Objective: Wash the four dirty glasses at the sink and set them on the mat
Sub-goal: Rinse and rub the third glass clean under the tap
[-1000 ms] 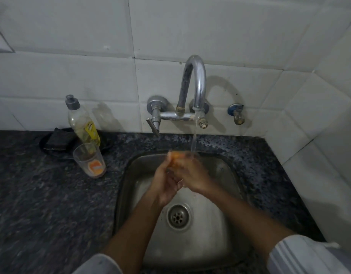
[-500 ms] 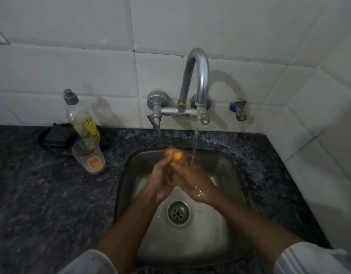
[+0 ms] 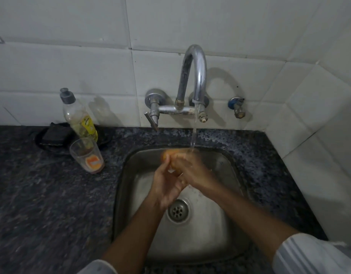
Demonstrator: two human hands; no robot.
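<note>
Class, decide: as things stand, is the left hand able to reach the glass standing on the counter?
Probably yes: nothing stands between the left hand and the glass, but it is busy holding the blurred glass in the sink.

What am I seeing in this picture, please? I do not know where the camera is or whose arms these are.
The camera sits on a person's head and looks down, so the two bare arms are the wearer's own. The left hand and right hand together hold a blurred clear glass with an orange label under water running from the curved chrome tap, above the square steel sink. On the dark speckled stone counter stands a second clear glass with an orange label, a yellow soap bottle with a grey cap and a black sponge on a black dish.
</note>
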